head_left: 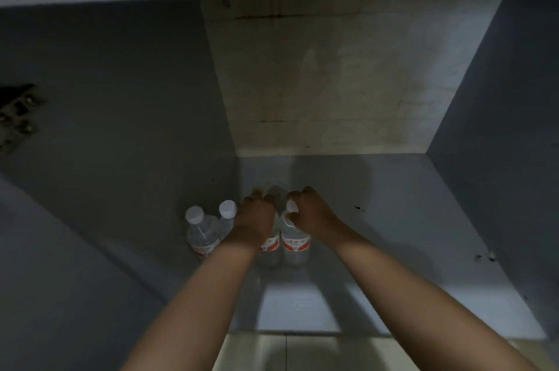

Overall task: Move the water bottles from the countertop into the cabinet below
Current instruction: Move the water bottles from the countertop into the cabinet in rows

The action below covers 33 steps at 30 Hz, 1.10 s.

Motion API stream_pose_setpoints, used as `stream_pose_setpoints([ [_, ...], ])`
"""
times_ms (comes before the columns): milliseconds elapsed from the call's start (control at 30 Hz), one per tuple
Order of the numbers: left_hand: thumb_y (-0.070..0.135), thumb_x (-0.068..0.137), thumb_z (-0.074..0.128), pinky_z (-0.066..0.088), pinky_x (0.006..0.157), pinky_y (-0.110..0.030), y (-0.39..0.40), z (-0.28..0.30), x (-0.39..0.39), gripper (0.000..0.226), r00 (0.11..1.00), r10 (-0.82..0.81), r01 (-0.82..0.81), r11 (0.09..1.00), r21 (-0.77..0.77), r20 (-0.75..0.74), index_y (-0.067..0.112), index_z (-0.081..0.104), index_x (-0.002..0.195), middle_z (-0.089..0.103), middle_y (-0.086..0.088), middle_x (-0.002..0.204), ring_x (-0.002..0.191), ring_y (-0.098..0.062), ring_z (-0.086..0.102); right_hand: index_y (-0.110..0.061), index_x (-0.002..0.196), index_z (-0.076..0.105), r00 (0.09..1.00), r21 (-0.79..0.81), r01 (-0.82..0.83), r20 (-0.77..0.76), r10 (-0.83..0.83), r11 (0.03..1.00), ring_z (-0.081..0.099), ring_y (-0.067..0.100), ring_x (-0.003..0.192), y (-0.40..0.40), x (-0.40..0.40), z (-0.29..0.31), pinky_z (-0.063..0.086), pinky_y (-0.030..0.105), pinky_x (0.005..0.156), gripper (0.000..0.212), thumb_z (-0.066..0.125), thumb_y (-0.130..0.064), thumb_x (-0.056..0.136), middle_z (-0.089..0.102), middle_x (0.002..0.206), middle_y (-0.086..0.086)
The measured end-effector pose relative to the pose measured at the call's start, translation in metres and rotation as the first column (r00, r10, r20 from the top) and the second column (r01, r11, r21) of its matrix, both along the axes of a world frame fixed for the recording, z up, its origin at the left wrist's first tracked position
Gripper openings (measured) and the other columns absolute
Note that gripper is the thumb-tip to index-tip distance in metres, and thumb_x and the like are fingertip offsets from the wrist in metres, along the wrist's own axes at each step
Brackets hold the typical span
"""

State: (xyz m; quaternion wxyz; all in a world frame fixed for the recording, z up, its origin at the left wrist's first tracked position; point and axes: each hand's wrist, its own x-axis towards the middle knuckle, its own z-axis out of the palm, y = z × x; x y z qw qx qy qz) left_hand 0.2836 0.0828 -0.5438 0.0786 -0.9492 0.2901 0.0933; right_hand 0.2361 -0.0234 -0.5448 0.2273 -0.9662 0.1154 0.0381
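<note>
I look into a dim grey cabinet (393, 219). Two clear water bottles with white caps stand at the left of its floor: one bottle (201, 233) and a second bottle (226, 213) behind it. My left hand (255, 219) grips the top of a third bottle (269, 246) with a red-and-white label. My right hand (308, 213) grips the neck of a fourth bottle (295, 245), its white cap showing between my fingers. Both held bottles stand upright side by side on the cabinet floor. Another bottle shape behind my hands is too blurred to tell.
The cabinet's pale back panel (332, 83) is stained. The grey left wall (121, 98) carries a metal hinge (18, 110). The right side wall (499, 128) is grey. Tiled floor (287, 352) shows at the bottom edge.
</note>
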Motion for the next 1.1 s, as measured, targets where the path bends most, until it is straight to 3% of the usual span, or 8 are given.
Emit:
stream_pose_setpoints([
  [200, 0.012, 0.098, 0.038, 0.037, 0.107, -0.036, 0.009, -0.004, 0.000, 0.048, 0.998, 0.025, -0.034, 0.987, -0.158, -0.058, 0.012, 0.027, 0.145, 0.037, -0.017, 0.144, 0.128, -0.033, 0.043, 0.003, 0.120, 0.053, 0.998, -0.006, -0.068, -0.003, 0.068, 0.998, 0.050, 0.034, 0.114, -0.006, 0.003, 0.001, 0.031, 0.024, 0.082, 0.034, 0.053, -0.014, 0.091, 0.055, 0.125, 0.026],
  [300, 0.018, 0.099, 0.041, 0.038, 0.104, -0.035, 0.015, 0.000, -0.012, 0.051, 0.993, 0.077, -0.101, 0.951, -0.291, -0.092, 0.020, 0.024, 0.146, 0.037, -0.016, 0.146, 0.130, -0.031, 0.043, 0.002, 0.131, 0.042, 0.993, -0.091, -0.114, -0.052, 0.110, 0.989, 0.049, 0.038, 0.117, -0.005, 0.002, 0.002, 0.039, 0.033, 0.093, 0.046, 0.053, -0.019, 0.092, 0.049, 0.129, 0.026],
  [400, 0.023, 0.099, 0.039, 0.045, 0.096, -0.039, 0.024, 0.011, -0.028, 0.047, 0.982, 0.156, -0.175, 0.961, -0.213, -0.102, 0.021, 0.027, 0.145, 0.039, -0.016, 0.143, 0.127, -0.032, 0.044, -0.002, 0.143, 0.022, 0.978, -0.221, -0.195, -0.116, 0.173, 0.955, 0.046, 0.040, 0.121, -0.009, -0.008, 0.004, 0.042, 0.041, 0.097, 0.062, 0.050, -0.025, 0.093, 0.043, 0.135, 0.025],
  [533, 0.029, 0.073, 0.075, 0.057, 0.074, -0.033, 0.047, 0.058, -0.068, 0.046, 0.986, 0.074, -0.064, 0.996, -0.068, 0.151, 0.016, 0.066, 0.116, 0.065, -0.018, 0.120, 0.107, -0.033, 0.064, -0.004, 0.135, 0.038, 0.977, -0.378, -0.213, -0.092, 0.192, 0.901, 0.039, 0.034, 0.128, -0.004, -0.034, 0.037, 0.028, 0.042, 0.111, 0.049, 0.048, -0.024, 0.092, 0.043, 0.139, 0.020],
  [700, 0.032, 0.099, 0.034, 0.020, 0.116, -0.043, 0.065, 0.122, -0.125, 0.044, 0.981, 0.104, -0.111, 0.993, -0.032, -0.163, 0.021, 0.034, 0.142, 0.026, -0.006, 0.155, 0.145, -0.028, 0.015, -0.007, 0.138, 0.037, 0.973, -0.311, -0.221, -0.133, 0.188, 0.925, 0.024, 0.028, 0.139, 0.028, -0.101, 0.121, 0.011, 0.044, 0.118, 0.050, 0.046, -0.025, 0.093, 0.033, 0.148, 0.014],
  [933, 0.034, 0.101, 0.027, 0.015, 0.119, -0.044, 0.087, 0.280, -0.208, 0.047, 0.924, 0.242, -0.251, 0.968, 0.007, -0.297, 0.023, 0.021, 0.147, 0.014, -0.002, 0.159, 0.147, -0.028, 0.004, -0.010, 0.138, 0.038, 0.952, -0.219, -0.277, -0.198, 0.235, 0.936, 0.028, 0.023, 0.140, 0.045, -0.202, 0.282, 0.015, 0.041, 0.119, 0.049, 0.043, -0.031, 0.095, 0.036, 0.149, 0.011],
  [1000, 0.037, 0.101, 0.027, 0.017, 0.118, -0.043, 0.088, 0.327, -0.226, 0.048, 0.928, 0.241, -0.261, 0.965, -0.031, -0.285, 0.023, 0.024, 0.146, 0.018, -0.002, 0.158, 0.147, -0.026, 0.008, -0.007, 0.120, 0.060, 0.970, -0.262, -0.241, -0.081, 0.228, 0.934, 0.053, 0.024, 0.123, 0.046, -0.221, 0.336, 0.038, 0.042, 0.109, 0.045, 0.066, -0.031, 0.082, 0.059, 0.129, 0.014],
  [1100, 0.039, 0.100, 0.027, 0.019, 0.118, -0.041, 0.083, 0.384, -0.240, 0.049, 0.960, 0.169, -0.192, 0.978, -0.087, -0.221, 0.024, 0.024, 0.146, 0.020, -0.001, 0.158, 0.147, -0.025, 0.012, -0.010, 0.080, 0.077, 0.970, -0.323, -0.152, 0.132, 0.203, 0.934, 0.075, 0.023, 0.078, 0.042, -0.242, 0.396, 0.060, 0.040, 0.066, 0.046, 0.092, -0.029, 0.042, 0.078, 0.084, 0.008],
])
